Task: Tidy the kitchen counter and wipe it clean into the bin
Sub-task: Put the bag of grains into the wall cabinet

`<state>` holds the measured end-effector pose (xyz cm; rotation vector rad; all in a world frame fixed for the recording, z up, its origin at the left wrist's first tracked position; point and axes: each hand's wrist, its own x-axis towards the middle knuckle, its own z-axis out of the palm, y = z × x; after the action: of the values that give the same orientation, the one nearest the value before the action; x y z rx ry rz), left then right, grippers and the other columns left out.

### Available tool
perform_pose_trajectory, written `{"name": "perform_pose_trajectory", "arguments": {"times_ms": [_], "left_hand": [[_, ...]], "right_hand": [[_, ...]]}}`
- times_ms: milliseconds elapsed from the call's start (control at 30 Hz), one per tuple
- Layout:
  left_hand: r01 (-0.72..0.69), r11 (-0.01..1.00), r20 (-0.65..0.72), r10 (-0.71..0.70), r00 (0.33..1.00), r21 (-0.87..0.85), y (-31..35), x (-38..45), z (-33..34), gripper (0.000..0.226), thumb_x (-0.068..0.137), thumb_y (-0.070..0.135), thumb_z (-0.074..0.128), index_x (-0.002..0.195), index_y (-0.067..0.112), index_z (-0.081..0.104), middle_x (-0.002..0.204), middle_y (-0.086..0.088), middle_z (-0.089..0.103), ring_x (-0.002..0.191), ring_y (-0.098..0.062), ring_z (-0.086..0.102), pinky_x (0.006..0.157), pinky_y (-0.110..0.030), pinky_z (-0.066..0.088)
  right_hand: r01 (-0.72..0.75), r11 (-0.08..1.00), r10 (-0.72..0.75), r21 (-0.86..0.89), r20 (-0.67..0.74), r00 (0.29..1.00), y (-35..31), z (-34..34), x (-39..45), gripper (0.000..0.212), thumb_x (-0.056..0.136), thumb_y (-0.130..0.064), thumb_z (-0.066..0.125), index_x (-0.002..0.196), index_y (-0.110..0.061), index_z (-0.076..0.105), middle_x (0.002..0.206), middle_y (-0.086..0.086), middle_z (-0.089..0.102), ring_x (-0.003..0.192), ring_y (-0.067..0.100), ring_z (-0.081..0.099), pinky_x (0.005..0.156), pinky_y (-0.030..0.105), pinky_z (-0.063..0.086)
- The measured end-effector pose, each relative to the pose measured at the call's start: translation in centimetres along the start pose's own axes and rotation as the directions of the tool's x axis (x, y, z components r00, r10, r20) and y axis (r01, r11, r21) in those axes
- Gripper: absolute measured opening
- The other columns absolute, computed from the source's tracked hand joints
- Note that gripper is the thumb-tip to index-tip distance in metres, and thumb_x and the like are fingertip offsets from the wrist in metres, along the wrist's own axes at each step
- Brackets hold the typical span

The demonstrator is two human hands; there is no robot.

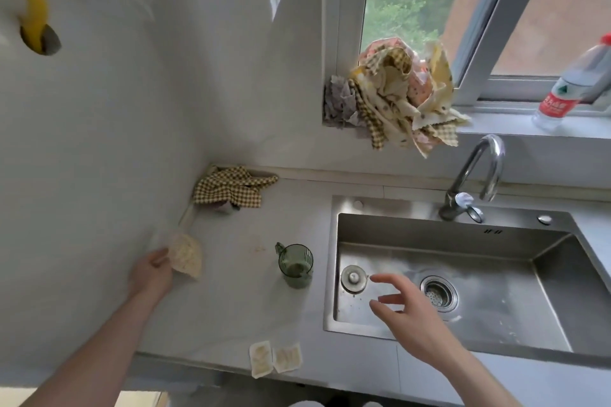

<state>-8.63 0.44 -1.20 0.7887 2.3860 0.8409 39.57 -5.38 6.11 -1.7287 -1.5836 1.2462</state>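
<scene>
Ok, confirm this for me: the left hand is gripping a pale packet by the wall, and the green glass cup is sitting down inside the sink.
Wrong on the cup. The head view shows the green glass cup standing on the counter, just left of the sink, not in it. The left hand does grip the pale packet by the wall.

Soft daylight pours in through the window (410, 3), bright and even, shadows faint on the pale surface (231, 291). A mild sheen glints off the sink (479, 274) and tap (479, 172). Wide-angle bend at the edges; the upper-left corner smears into blur, the picture slightly soft overall.
</scene>
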Motion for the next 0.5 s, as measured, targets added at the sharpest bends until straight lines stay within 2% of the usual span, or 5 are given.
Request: {"name": "perform_pose_trajectory", "arguments": {"times_ms": [167,300,367,400,500], "left_hand": [[-0.264,0.964,-0.118,0.267,0.957,0.042,6.0,-4.7,0.1,0.022,0.094,0.017,0.068,0.113,0.011,0.078,0.108,-0.02,0.075,0.102,-0.038,0.069,0.092,-0.04,0.051],[-0.491,0.87,-0.187,0.476,0.859,-0.039,11.1,-9.5,0.9,0.017,0.092,0.013,0.069,0.106,0.012,0.079,0.093,-0.014,0.076,0.086,-0.025,0.069,0.079,-0.026,0.046],[-0.605,0.793,-0.155,0.59,0.793,-0.075,13.9,-13.1,1.8,0.017,0.091,0.013,0.072,0.107,0.015,0.079,0.087,-0.009,0.075,0.07,-0.007,0.063,0.071,-0.009,0.044],[-0.639,0.761,-0.111,0.629,0.769,-0.113,15.2,-15.0,2.5,0.02,0.091,0.013,0.073,0.109,0.019,0.078,0.083,-0.007,0.074,0.066,-0.008,0.06,0.063,-0.004,0.041],[-0.733,0.661,0.058,0.748,0.661,-0.162,18.8,-21.4,5.0,0.037,0.087,0.013,0.076,0.121,0.028,0.072,0.07,0.0,0.067,0.059,-0.018,0.056,0.054,-0.017,0.045]], "right_hand": [[-0.048,0.998,0.052,0.048,-0.08,0.995,0.8,-2.3,-1.9,0.032,0.091,-0.026,0.068,0.114,-0.048,0.06,0.121,-0.022,0.059,0.1,-0.015,0.06,0.071,0.016,0.051],[-0.083,0.992,0.096,0.097,-0.136,0.986,2.0,-4.9,-4.2,0.032,0.093,-0.024,0.067,0.115,-0.045,0.06,0.124,-0.026,0.057,0.099,-0.016,0.06,0.066,0.011,0.048],[-0.1,0.987,0.119,0.125,-0.157,0.98,3.0,-6.3,-5.7,0.032,0.094,-0.027,0.067,0.117,-0.046,0.059,0.126,-0.025,0.057,0.1,-0.016,0.06,0.069,0.013,0.049],[-0.108,0.984,0.131,0.139,-0.17,0.977,3.5,-7.2,-6.5,0.031,0.094,-0.028,0.068,0.118,-0.046,0.058,0.126,-0.024,0.058,0.101,-0.016,0.06,0.072,0.014,0.049],[-0.137,0.976,0.172,0.169,-0.216,0.961,4.9,-9.9,-9.5,0.031,0.093,-0.034,0.068,0.119,-0.048,0.058,0.125,-0.026,0.059,0.104,-0.01,0.061,0.078,0.013,0.045]]}}
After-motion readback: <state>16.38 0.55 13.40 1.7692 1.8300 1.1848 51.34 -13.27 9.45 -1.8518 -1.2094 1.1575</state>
